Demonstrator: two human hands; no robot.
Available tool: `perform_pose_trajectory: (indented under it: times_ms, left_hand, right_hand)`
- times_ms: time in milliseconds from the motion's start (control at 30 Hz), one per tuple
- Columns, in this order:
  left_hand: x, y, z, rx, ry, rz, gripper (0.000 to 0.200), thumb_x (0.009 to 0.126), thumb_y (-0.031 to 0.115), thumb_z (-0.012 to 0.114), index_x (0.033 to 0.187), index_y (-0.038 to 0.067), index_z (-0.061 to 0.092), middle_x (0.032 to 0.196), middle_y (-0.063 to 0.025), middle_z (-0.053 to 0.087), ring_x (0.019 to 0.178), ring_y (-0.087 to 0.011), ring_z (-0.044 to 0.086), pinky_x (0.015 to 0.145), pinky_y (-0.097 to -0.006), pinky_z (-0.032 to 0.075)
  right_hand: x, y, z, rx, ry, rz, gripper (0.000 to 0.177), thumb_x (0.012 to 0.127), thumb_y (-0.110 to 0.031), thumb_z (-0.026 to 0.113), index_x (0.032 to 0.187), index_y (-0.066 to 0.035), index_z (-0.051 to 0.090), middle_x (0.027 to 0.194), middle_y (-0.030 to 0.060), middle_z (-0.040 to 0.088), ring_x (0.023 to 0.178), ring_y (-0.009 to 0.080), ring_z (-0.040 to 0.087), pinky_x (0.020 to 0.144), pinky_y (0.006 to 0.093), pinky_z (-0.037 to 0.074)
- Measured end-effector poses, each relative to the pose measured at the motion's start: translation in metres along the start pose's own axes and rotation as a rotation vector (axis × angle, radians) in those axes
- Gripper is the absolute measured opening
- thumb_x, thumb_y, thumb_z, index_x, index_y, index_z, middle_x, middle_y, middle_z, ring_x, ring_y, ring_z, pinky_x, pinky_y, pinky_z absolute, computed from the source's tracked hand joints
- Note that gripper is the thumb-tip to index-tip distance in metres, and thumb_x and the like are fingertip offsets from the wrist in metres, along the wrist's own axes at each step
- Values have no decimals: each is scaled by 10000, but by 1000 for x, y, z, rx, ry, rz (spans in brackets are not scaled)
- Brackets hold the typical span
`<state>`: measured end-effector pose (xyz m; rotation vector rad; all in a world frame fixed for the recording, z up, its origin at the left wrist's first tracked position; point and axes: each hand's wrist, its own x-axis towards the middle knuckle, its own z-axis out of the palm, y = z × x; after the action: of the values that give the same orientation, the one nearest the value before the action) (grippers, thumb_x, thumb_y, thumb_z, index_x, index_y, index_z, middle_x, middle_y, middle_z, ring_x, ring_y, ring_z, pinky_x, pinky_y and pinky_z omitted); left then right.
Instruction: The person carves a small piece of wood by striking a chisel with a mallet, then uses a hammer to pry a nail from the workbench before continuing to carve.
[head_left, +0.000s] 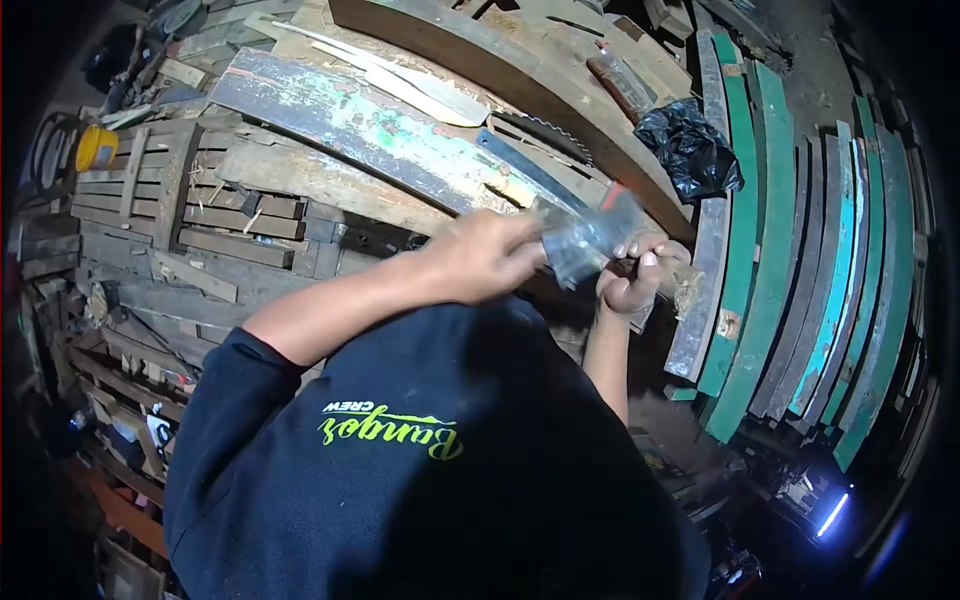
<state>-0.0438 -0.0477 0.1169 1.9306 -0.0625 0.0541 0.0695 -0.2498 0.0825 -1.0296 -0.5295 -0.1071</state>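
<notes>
My left hand [482, 256] is closed and slightly blurred, gripping a see-through plastic packet [585, 245] with a red strip at its upper edge. My right hand [635, 278] is beside the packet's right end, its fingers curled in and the thumb bent against them. What these fingers pinch, I cannot tell. Just right of them is a tan, ragged clump [688, 290]. Behind the packet, a handsaw's dark blade [530, 170] lies slanted among the boards.
A paint-flecked plank [350, 118] and a thick beam [520, 75] run across the front. A black plastic bag [688, 148] and a bottle [620, 85] lie on the right. Green-painted boards [765, 230] are lined up beyond. A yellow container [97, 148] stands far left.
</notes>
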Motion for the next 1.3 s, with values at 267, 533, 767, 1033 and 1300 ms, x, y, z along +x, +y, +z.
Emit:
perform_pose_trajectory:
  times_ms: [267, 533, 767, 1033, 1300]
  left_hand:
    - [-27, -85, -1, 128, 38, -403, 427, 990, 351, 549, 984, -68, 626, 815, -262, 646, 776, -376, 638, 739, -446, 482]
    - [-25, -96, -4, 29, -21, -464, 419, 1004, 352, 536, 1044, -55, 628, 828, -223, 659, 780, -301, 630, 776, -404, 487]
    - [-29, -101, 3, 14, -9, -414, 397, 996, 327, 553, 1040, -61, 625, 834, -224, 649, 781, -257, 610, 782, -395, 484]
    - [-27, -98, -2, 39, -5, -412, 424, 996, 346, 550, 1049, -70, 612, 833, -234, 643, 774, -293, 610, 767, -406, 480]
    - [-28, -100, -4, 34, -35, -403, 407, 1001, 330, 542, 1055, -69, 603, 820, -235, 631, 768, -287, 600, 765, -406, 475]
  right_hand:
    - [1, -7, -6, -28, -16, 55, 197, 886, -152, 558, 1038, -138, 434, 812, 53, 489, 728, 188, 507, 730, 370, 445]
    - [-1, 0, -47, 225, 375, 226, 186, 813, -169, 604, 972, -117, 524, 814, 53, 518, 790, 189, 494, 788, 363, 425]
    - [6, -12, 13, 64, 115, 129, 223, 813, -79, 598, 1005, -99, 486, 859, 73, 510, 813, 186, 503, 778, 355, 452]
    - [20, 6, -23, 313, 315, 220, 97, 801, -137, 588, 855, -117, 510, 738, 6, 467, 688, 145, 463, 696, 318, 405]
    - [8, 6, -43, 367, 363, 235, 120, 794, -137, 608, 856, -126, 506, 776, 21, 505, 707, 159, 471, 729, 326, 410]
